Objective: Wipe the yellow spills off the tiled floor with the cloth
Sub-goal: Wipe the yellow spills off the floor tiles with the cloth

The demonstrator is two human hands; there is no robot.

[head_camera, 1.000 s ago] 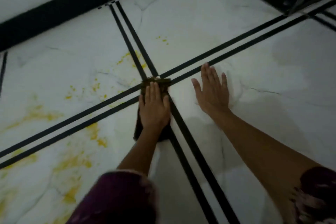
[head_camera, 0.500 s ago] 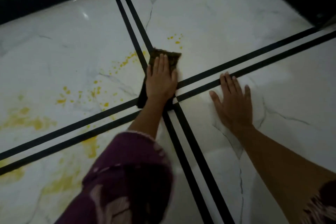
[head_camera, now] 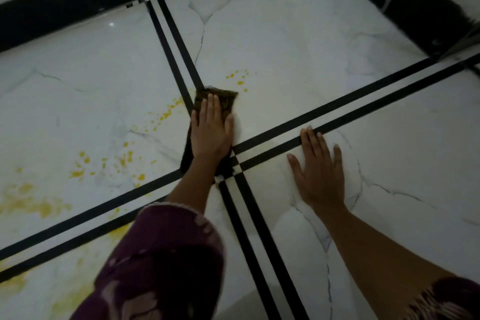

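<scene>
The dark cloth [head_camera: 225, 99] lies flat at the black-stripe crossing of the tiled floor [head_camera: 285, 47], just short of yellow droplets [head_camera: 240, 82], with larger yellow spills [head_camera: 78, 173] on the left tiles unwiped, so most work is judged outstanding; the left hand [head_camera: 211, 134] presses it with released grip, fingers straight; the right hand [head_camera: 320, 174] rests flat on tile.

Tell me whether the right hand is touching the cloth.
Apart. The head view shows the right hand flat on the tiled floor, a clear gap separating it from the cloth under the left hand.
</scene>
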